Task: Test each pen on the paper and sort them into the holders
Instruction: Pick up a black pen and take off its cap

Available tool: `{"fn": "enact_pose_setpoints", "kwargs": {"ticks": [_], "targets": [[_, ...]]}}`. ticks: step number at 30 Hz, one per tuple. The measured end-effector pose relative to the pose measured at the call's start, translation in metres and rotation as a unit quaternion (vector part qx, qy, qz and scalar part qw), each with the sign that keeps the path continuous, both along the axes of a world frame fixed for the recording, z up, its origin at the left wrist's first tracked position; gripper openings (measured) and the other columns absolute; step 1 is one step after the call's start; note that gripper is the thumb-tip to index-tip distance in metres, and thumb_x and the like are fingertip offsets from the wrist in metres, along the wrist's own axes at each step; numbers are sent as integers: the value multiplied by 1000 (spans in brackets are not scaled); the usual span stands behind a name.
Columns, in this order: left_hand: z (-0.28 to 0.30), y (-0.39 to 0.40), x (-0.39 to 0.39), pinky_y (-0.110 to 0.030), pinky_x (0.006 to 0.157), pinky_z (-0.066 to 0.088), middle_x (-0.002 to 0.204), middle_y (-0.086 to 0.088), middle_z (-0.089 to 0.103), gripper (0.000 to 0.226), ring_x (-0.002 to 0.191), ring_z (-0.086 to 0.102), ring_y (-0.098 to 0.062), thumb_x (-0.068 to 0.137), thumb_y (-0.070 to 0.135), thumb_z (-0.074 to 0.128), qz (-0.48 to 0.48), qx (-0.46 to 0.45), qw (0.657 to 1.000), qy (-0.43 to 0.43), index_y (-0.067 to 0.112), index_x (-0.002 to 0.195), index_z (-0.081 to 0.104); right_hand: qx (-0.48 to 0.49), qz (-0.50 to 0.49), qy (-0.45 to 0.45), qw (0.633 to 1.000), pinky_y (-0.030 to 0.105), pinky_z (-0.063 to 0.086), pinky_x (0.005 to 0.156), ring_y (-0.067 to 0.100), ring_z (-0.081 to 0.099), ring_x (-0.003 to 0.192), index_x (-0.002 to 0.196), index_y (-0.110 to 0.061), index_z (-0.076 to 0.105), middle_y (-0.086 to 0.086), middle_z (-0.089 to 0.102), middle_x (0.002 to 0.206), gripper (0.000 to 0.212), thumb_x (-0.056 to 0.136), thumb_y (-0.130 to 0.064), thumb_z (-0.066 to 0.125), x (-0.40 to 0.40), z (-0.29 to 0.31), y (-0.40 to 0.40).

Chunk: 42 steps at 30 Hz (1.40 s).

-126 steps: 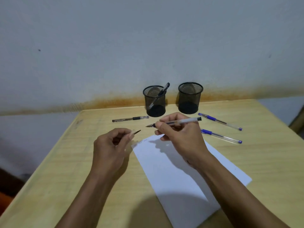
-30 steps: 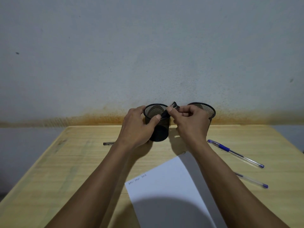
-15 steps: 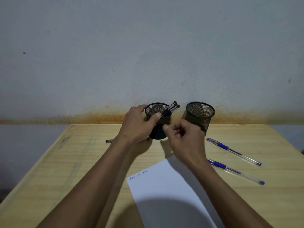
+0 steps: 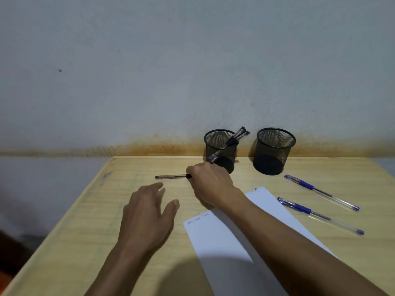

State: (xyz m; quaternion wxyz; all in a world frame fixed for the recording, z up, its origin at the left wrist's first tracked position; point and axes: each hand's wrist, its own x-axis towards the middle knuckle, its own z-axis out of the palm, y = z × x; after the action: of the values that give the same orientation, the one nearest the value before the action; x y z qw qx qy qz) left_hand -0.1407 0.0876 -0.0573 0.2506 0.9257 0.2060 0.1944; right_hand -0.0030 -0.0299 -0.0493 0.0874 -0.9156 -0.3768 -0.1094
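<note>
My right hand (image 4: 210,184) reaches left across the table and closes on one end of a clear black pen (image 4: 171,177) lying in front of the left mesh holder (image 4: 221,150). That holder has two black pens (image 4: 238,136) leaning in it. The right mesh holder (image 4: 272,151) looks empty. My left hand (image 4: 147,216) hovers open over the table, just below the pen. A white paper sheet (image 4: 226,238) with a short line of handwriting lies under my right forearm. Two blue pens (image 4: 320,192) (image 4: 320,215) lie to the right of the paper.
The wooden table (image 4: 85,231) stands against a grey wall with a rusty stain along its base. The table's left edge runs diagonally at the left; dark floor shows beyond it.
Both hands left the left holder, where a second black pen now leans. My right hand crossed left onto the black pen on the table; my left hand dropped back and opened.
</note>
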Motion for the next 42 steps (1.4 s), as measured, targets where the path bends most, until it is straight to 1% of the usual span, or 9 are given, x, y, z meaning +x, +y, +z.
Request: {"fn": "enact_pose_setpoints", "kwargs": {"ticks": [4,8,11,13,19,23,35,39,42], "targets": [[-12,3,-16,-40,98,43,126,3,62,48,118,54,-22,84,42,68,-2,28,999,16,18,125,60,-26,25,-53,998,36,35,60,34,69,91,110,-15,64,6,69,103,16,97,-13,54,1,-1,-1],[-7,-1,-21,-36,96,45,121,5,65,45,114,58,-16,83,39,69,-9,-1,1000,-15,18,122,62,11,21,2,1000,39,42,65,37,65,100,123,-13,58,8,63,115,27,96,-9,52,-4,4,-8],[4,-12,-28,-3,86,38,120,12,61,44,100,52,19,86,36,68,-36,-60,995,-66,20,125,60,161,12,111,981,34,46,76,28,64,101,123,-13,62,9,67,109,29,96,-10,53,-20,24,-25],[13,-23,-32,4,78,32,121,15,59,42,97,49,24,87,37,67,-57,-84,991,-86,25,127,59,274,-20,175,945,19,46,65,11,63,75,113,-17,68,1,69,85,23,95,-12,54,-38,37,-41],[36,-63,-40,0,82,37,109,18,67,36,103,59,6,88,31,69,-141,-71,979,-132,29,124,65,492,-55,355,793,29,52,50,12,67,54,98,-5,68,9,65,74,8,90,-2,67,-93,59,-89],[39,-81,-48,-18,75,48,96,16,70,22,91,62,1,89,29,68,-141,-67,973,-167,25,111,72,537,-55,352,764,21,47,48,6,60,52,94,-7,73,2,67,64,9,91,-15,74,-113,55,-110],[42,-104,-58,-10,57,38,72,11,69,13,66,59,-5,85,25,66,-160,0,962,-219,21,88,77,573,-49,364,733,24,45,49,7,55,54,85,-5,73,-1,62,61,21,92,-25,72,-133,48,-131],[34,-83,-74,-14,56,40,66,12,68,14,65,62,-5,83,26,64,-76,-52,976,-197,27,74,74,737,-117,354,564,18,37,40,9,49,52,77,-13,63,-3,59,56,21,98,-16,65,-92,67,-168],[19,-46,-89,-15,61,45,72,18,70,23,72,64,3,86,21,70,-20,-93,987,-132,38,70,71,736,-149,316,579,18,41,40,9,53,53,80,-11,64,-1,63,65,19,98,-18,65,-70,77,-201]]}}
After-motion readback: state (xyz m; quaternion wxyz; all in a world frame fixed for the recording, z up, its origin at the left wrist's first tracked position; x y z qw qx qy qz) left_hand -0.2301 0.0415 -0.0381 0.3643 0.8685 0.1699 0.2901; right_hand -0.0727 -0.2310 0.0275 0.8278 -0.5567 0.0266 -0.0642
